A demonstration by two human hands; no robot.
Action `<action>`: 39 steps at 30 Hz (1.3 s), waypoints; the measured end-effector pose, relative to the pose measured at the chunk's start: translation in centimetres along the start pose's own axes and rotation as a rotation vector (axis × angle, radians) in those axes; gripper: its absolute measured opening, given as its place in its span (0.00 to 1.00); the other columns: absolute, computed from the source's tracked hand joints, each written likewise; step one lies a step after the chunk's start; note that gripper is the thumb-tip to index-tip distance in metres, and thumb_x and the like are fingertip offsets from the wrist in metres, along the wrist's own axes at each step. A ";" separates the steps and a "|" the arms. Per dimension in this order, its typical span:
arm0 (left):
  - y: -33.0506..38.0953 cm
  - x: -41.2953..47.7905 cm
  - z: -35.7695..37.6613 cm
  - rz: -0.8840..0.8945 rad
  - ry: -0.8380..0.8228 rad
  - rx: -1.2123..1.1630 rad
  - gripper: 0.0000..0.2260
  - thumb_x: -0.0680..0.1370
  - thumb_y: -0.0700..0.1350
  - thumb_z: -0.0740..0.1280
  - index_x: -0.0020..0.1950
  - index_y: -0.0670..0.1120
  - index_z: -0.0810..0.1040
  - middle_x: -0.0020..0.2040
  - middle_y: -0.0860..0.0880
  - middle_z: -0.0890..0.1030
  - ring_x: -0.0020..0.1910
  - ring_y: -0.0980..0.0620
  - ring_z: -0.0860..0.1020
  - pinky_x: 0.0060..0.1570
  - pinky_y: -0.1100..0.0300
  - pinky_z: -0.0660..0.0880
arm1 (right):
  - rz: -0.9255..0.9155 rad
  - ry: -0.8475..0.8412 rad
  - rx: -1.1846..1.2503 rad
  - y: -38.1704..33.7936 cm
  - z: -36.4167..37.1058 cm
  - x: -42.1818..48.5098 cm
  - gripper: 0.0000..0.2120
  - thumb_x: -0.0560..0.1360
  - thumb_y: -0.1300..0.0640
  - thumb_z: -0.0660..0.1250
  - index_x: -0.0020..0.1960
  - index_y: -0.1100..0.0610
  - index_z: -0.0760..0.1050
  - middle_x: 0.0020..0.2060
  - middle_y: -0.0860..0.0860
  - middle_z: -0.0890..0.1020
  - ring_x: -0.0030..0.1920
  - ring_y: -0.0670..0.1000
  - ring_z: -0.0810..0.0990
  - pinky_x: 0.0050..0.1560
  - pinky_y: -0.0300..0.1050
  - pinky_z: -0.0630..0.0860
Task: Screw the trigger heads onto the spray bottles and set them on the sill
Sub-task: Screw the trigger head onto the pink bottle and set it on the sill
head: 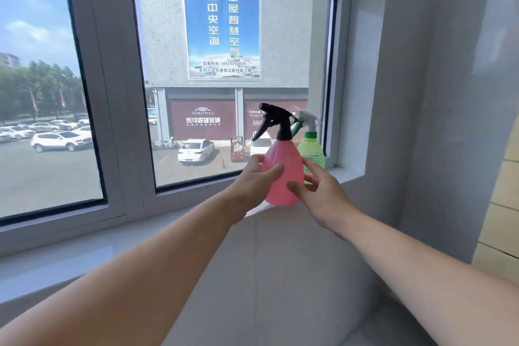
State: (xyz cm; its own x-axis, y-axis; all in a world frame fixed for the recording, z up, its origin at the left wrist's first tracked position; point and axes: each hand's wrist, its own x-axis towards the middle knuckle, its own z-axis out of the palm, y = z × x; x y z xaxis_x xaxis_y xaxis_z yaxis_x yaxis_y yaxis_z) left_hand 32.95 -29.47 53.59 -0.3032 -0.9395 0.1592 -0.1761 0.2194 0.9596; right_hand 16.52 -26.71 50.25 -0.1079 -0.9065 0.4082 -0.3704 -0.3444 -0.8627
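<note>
Both hands are on the pink bottle (283, 177). The left hand (252, 180) wraps its left flank: the thumb lies across the front, tip pointing right, and the other fingers curl out of sight behind the plastic. The right hand (323, 194) grips the opposite side. Its thumb presses the lower front, just below and right of the left thumb's tip. Its index finger lies up the right flank, with the remaining fingers bent beneath it. The bottle's belly is held between the 2 thumbs in front and the curled fingers at the sides.

Above the fingers, the black trigger head (276, 121) sits on the neck, nozzle pointing left and lever hanging down on that side. Below the fingers, the bottle's base meets the sill (348, 174). It appears to stand there, though I cannot be sure it is not held just clear.

Just beyond the right hand's fingertips, toward the window corner, the green bottle (314, 153) stands upright on the sill. It wears a pale trigger head (307, 119) and is partly hidden by the pink one.

Behind the bottles is the window frame (118, 121). Through the glass a blue banner (224, 17) hangs high above the hands, and parked cars (196, 150) sit left of the left hand's knuckles.
</note>
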 end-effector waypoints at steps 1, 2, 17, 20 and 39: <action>-0.3 0.5 -0.3 -0.007 0.009 0.003 0.19 0.84 0.49 0.66 0.72 0.46 0.66 0.67 0.41 0.77 0.64 0.41 0.79 0.65 0.45 0.77 | 0.003 -0.002 -0.011 0.2 0.3 0.5 0.31 0.75 0.53 0.72 0.75 0.42 0.65 0.62 0.50 0.82 0.57 0.47 0.83 0.58 0.44 0.78; -0.5 0.8 -0.4 -0.012 0.017 0.002 0.21 0.84 0.49 0.66 0.74 0.46 0.66 0.68 0.41 0.77 0.64 0.41 0.79 0.64 0.46 0.78 | 0.006 0.000 -0.020 0.2 0.5 0.9 0.31 0.75 0.53 0.72 0.75 0.43 0.66 0.61 0.49 0.81 0.56 0.46 0.83 0.56 0.43 0.78; -3.6 4.4 -1.2 0.029 0.125 0.003 0.31 0.76 0.53 0.74 0.77 0.49 0.70 0.63 0.42 0.83 0.57 0.41 0.85 0.60 0.42 0.82 | 0.032 0.045 -0.049 1.8 2.2 3.7 0.30 0.75 0.51 0.72 0.75 0.43 0.66 0.60 0.49 0.81 0.59 0.47 0.80 0.58 0.44 0.78; -3.7 4.8 -1.0 0.031 0.118 0.013 0.30 0.77 0.53 0.74 0.77 0.50 0.70 0.62 0.40 0.83 0.56 0.41 0.85 0.59 0.43 0.82 | 0.041 0.049 -0.037 2.2 2.0 3.8 0.31 0.75 0.52 0.72 0.75 0.44 0.66 0.63 0.51 0.81 0.61 0.49 0.80 0.63 0.52 0.78; -2.2 -2.0 0.3 0.142 0.302 0.154 0.31 0.77 0.52 0.75 0.76 0.47 0.66 0.65 0.45 0.75 0.60 0.49 0.76 0.49 0.62 0.72 | 0.137 0.124 0.002 3.1 -3.4 -3.9 0.10 0.72 0.48 0.73 0.52 0.46 0.77 0.45 0.49 0.86 0.49 0.53 0.86 0.57 0.59 0.81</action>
State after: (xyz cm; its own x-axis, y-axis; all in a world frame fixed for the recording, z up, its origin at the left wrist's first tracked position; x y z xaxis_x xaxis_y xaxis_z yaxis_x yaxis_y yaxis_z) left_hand 33.63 -27.97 51.12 -0.0488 -0.9270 0.3718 -0.2982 0.3687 0.8804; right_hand 12.63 -23.39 47.00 -0.2699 -0.9080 0.3204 -0.3427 -0.2204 -0.9132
